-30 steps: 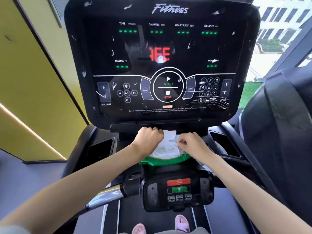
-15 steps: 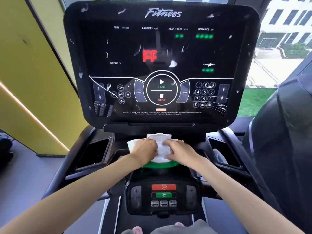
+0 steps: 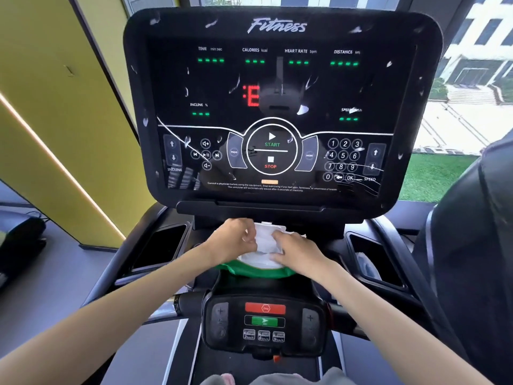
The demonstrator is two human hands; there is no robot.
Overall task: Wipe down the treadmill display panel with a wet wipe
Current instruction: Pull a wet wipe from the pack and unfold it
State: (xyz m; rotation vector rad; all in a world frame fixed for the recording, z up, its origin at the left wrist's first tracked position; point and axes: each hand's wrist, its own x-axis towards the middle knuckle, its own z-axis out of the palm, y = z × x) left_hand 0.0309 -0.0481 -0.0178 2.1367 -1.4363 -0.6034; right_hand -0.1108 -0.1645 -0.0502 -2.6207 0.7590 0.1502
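The black treadmill display panel [image 3: 280, 107] fills the upper middle, lit with green dashes and a red "E", and dotted with white smears and streaks. Just below it, on the console ledge, lies a green wet wipe pack [image 3: 261, 269] with a white top. My left hand [image 3: 231, 240] pinches a crumpled white wet wipe [image 3: 265, 238] at the pack's opening. My right hand [image 3: 295, 250] rests on the pack's right side, fingers pressing on the white top and touching the wipe. Both hands sit below the panel, not touching it.
A lower control pad [image 3: 263, 323] with red stop and green start buttons sits under the pack. Cup-holder recesses [image 3: 159, 245] [image 3: 374, 259] flank the ledge; the right one holds something pale. A yellow wall [image 3: 55, 107] stands on the left, a second dark machine [image 3: 472, 245] on the right.
My hands have closed in over the pack; the left hand's fingers now pinch the wipe, which stands up between the hands. The camera view has shifted slightly, and the red display digits changed.
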